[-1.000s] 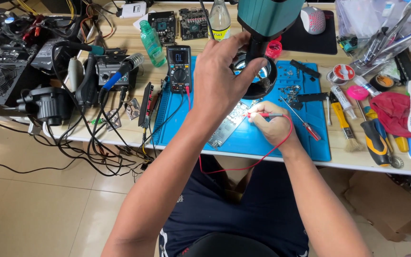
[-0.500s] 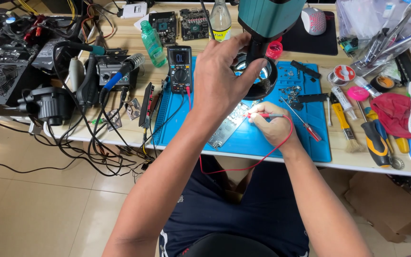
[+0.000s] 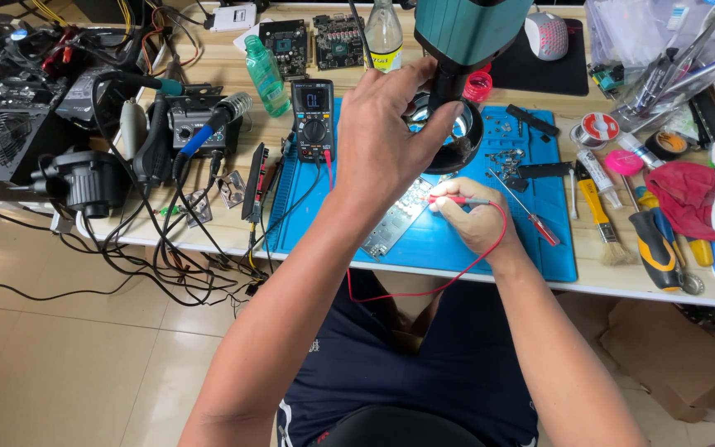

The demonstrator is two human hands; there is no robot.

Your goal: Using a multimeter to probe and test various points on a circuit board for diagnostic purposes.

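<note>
- The person sits at the pale wooden counter (image 3: 208, 236), dark shorts below, both forearms reaching forward over the blue silicone work mat (image 3: 531, 248).
- The right hand (image 3: 473, 222) pinches a thin red test probe (image 3: 455, 200), its red lead looping back toward the lap; the tip points left onto the grey-green circuit board (image 3: 392, 225).
- The board lies just left of that hand, touching the probe tip, its long axis slanting from near-left to far-right.
- The left hand (image 3: 386, 136) is raised beyond it, fingers curled on the teal microscope's black lens housing (image 3: 448, 124), partly hiding the board.
- Farther left, a black multimeter (image 3: 313, 120) stands on the mat's edge.
</note>
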